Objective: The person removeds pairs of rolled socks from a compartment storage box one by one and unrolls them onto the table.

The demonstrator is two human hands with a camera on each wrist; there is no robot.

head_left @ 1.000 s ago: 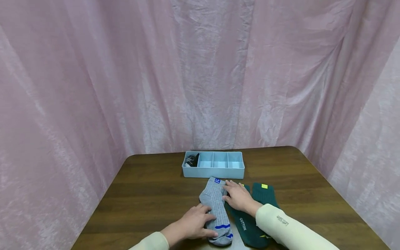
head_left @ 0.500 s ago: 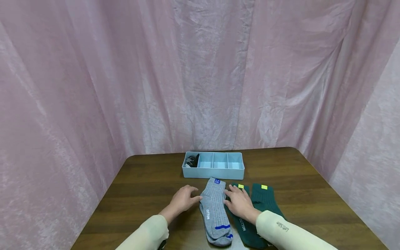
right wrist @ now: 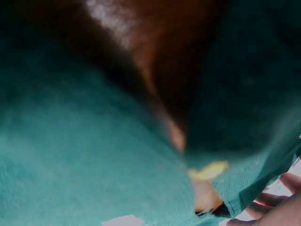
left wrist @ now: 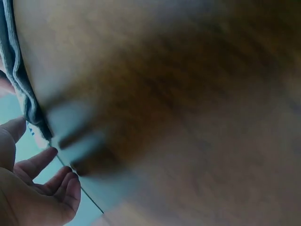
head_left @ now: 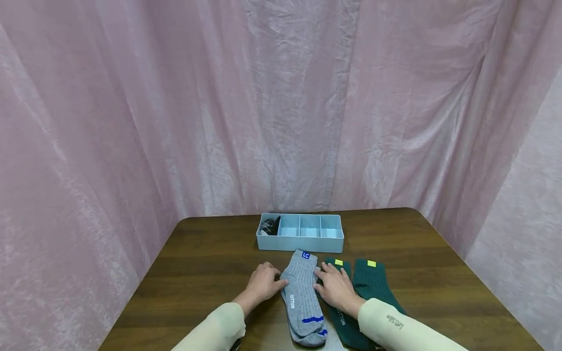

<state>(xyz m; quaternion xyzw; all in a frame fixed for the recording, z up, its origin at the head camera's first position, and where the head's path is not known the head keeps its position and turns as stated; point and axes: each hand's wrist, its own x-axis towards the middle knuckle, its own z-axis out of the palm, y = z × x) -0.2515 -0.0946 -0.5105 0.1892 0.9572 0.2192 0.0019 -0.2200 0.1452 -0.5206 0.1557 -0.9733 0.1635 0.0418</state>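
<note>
Grey ribbed socks (head_left: pixel 302 297), blue-striped and stacked, lie flat beside dark green socks (head_left: pixel 372 281).

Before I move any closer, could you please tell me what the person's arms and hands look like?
The left sleeve and right sleeve are pale cream and reach the wrists. Dark lettering marks the right one. Something small and dark shows beside the left cuff, too little to identify. The left hand and right hand wear no gloves.

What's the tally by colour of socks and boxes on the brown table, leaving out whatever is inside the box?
Grey ribbed fabric socks, overlapping: 2
Dark green ribbed fabric socks: 2
Light blue rectangular divided box: 1
Total: 5
</note>
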